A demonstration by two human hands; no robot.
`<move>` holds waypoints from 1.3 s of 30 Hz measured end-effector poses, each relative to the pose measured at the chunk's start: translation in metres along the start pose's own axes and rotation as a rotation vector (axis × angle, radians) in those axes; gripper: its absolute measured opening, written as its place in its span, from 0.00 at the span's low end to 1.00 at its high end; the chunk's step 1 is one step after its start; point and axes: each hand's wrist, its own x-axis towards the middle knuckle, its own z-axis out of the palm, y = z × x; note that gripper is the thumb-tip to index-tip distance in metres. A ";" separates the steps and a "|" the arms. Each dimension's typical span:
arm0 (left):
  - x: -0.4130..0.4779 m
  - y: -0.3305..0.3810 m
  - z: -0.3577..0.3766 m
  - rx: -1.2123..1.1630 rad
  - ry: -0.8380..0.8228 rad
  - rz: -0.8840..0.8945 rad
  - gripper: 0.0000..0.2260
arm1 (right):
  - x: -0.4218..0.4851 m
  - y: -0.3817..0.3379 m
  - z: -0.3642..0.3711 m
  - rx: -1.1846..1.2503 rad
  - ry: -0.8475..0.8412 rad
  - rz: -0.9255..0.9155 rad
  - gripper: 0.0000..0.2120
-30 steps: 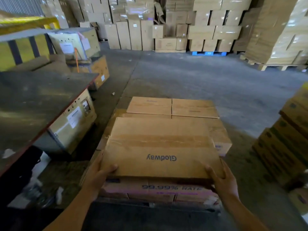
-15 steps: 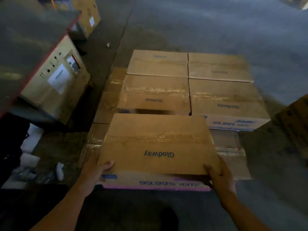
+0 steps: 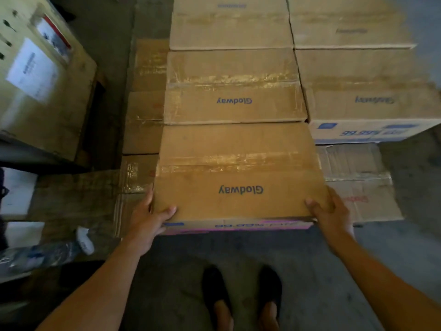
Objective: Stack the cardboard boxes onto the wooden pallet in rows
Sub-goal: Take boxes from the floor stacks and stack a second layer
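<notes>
we are bringing the box (image 3: 238, 173) lower and further in than half a second ago. our left hand (image 3: 148, 218) and right hand (image 3: 331, 216) are gripping its near corners, fingers (image 3: 170, 209) curling over the top edge. it is butting against the box behind (image 3: 235, 91), over the lower layer (image 3: 358, 187). we are judging that any fingers left underneath are risking a pinch, or an uneven release is skewing the row.

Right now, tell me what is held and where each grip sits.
The nearest Glodway box: left hand at its near left corner, right hand at its near right corner.
</notes>
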 end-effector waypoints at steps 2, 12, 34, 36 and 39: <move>0.008 -0.013 0.001 0.015 -0.022 -0.025 0.48 | 0.004 0.003 0.007 -0.042 0.014 0.015 0.37; 0.012 -0.050 0.007 0.135 -0.017 0.038 0.46 | 0.005 0.019 0.017 -0.140 0.011 0.094 0.38; -0.104 0.020 0.066 0.794 0.370 0.462 0.24 | -0.011 -0.036 -0.050 -0.421 -0.133 -0.287 0.35; -0.127 0.040 0.070 0.828 0.416 0.535 0.20 | -0.021 -0.052 -0.075 -0.413 -0.073 -0.315 0.35; -0.158 0.081 0.072 0.842 0.426 0.528 0.15 | -0.044 -0.075 -0.120 -0.388 0.007 -0.373 0.33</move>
